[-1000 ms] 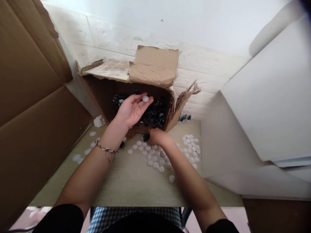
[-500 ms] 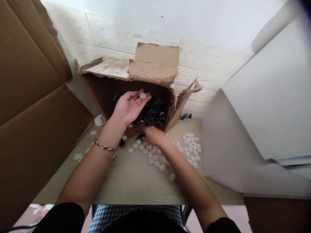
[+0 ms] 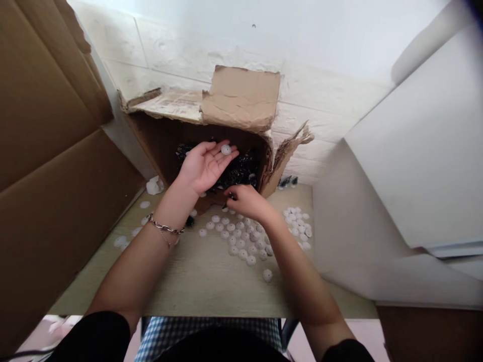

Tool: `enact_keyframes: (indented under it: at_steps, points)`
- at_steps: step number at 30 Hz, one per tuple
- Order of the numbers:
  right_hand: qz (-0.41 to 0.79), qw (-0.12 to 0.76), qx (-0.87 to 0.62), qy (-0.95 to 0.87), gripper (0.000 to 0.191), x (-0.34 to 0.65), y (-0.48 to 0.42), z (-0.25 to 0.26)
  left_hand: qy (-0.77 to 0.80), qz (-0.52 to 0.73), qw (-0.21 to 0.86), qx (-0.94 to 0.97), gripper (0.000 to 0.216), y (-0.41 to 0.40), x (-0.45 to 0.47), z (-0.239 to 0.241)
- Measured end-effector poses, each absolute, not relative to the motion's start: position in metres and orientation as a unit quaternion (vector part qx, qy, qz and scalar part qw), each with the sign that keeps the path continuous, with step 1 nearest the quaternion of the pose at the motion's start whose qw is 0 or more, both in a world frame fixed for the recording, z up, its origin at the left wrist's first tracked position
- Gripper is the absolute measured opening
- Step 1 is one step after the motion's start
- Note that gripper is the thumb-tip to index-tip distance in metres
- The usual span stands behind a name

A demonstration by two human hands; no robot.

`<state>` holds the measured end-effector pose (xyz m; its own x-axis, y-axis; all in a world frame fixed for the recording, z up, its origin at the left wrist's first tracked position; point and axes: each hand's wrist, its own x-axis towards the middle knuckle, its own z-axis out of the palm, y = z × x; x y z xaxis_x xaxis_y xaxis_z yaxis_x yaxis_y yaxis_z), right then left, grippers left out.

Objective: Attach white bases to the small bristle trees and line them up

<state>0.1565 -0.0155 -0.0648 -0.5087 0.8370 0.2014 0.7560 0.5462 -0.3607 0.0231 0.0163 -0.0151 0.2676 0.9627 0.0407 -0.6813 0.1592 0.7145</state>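
Cardboard box (image 3: 241, 98) lip beside right hand (image 3: 246, 200)

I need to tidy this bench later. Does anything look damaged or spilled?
The cardboard box is damaged: its right flap is torn and ragged, and its top flap is crumpled. White discs lie loose across the table, with a few strays near its left edge.

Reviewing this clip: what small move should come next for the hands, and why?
Probably raise the right hand to the left hand. The left lies palm up with a white disc resting on it, while the right seems to pinch a small black piece just below, by the cardboard box.
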Motion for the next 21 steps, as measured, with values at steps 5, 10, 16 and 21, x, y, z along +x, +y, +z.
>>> enact_keyframes:
  at_steps: [5, 10, 16, 21]
  points:
    - [0.129, 0.229, -0.434, -0.862, 0.024, 0.156, -0.012, -0.063, 0.22, 0.574, 0.734, 0.29, 0.028, 0.014, 0.025, -0.014]
    - [0.119, 0.305, -0.431, -0.841, 0.02, 0.155, -0.008, -0.068, 0.192, 0.578, 0.741, 0.283, 0.03, 0.016, 0.025, -0.016]
    - [0.139, 0.34, -0.474, -0.8, 0.018, 0.157, -0.002, -0.073, 0.198, 0.565, 0.745, 0.295, 0.032, 0.014, 0.023, -0.013]
    - [0.178, 0.364, -0.474, -0.782, 0.017, 0.158, -0.001, -0.075, 0.201, 0.539, 0.756, 0.313, 0.034, 0.012, 0.024, -0.011]
